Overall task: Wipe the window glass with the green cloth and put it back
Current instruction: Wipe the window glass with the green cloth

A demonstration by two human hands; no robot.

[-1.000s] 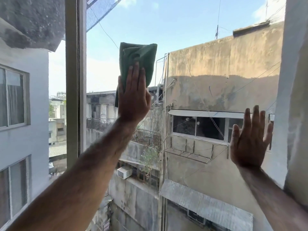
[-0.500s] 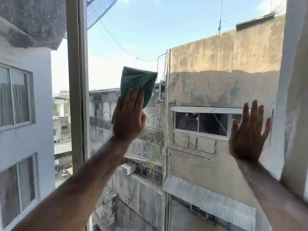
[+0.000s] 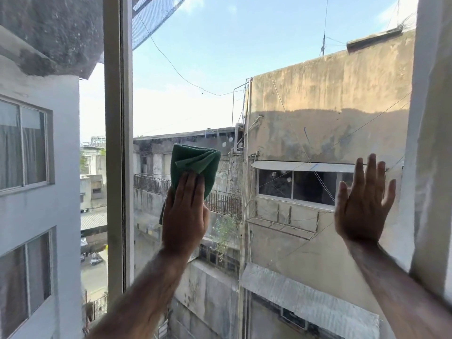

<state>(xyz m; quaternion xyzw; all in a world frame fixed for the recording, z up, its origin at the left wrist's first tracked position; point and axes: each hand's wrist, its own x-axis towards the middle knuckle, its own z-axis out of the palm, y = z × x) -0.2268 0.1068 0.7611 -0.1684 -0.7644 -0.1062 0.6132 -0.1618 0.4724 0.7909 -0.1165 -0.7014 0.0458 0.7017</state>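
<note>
A folded green cloth point(image 3: 195, 162) is pressed flat against the window glass point(image 3: 281, 106) under my left hand point(image 3: 184, 216), fingers together on the cloth's lower half. The cloth sits left of the pane's middle, close to the frame post. My right hand point(image 3: 363, 204) lies flat on the glass near the pane's right edge, fingers spread, with nothing in it.
A grey vertical window frame post point(image 3: 117, 143) stands just left of the cloth. A white wall or frame edge point(image 3: 433, 167) borders the pane on the right. Buildings, wires and sky show through the glass. The sill is out of view.
My left hand has slid the cloth down the glass from the upper part of the pane to about mid-height. My right hand has stayed flat in the same place.
</note>
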